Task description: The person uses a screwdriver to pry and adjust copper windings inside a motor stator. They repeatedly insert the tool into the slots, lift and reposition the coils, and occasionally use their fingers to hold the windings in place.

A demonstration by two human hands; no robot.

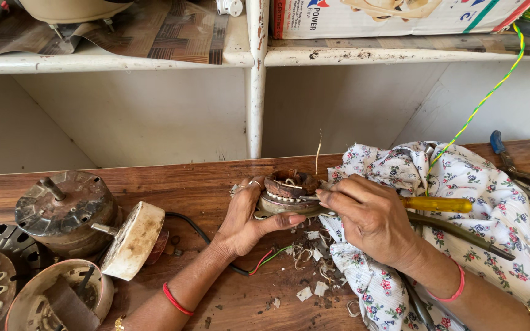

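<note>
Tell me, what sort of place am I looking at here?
Probably a small fan-motor repair bench: a wound stator in hand, a yellow-handled screwdriver, opened motor housings and wire scraps on a wooden worktop.

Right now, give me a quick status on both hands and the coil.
Left hand steadies the coil on the bench. Right hand holds a yellow-handled screwdriver, tip at the coil. Wire scraps and floral cloth close by.

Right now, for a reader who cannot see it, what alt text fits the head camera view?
Two hands work on a small wound motor coil on a wooden workbench: the left hand steadies it while the right hand holds a yellow-handled tool against it. Rusty motor housings sit at left, a floral cloth at right.
</note>
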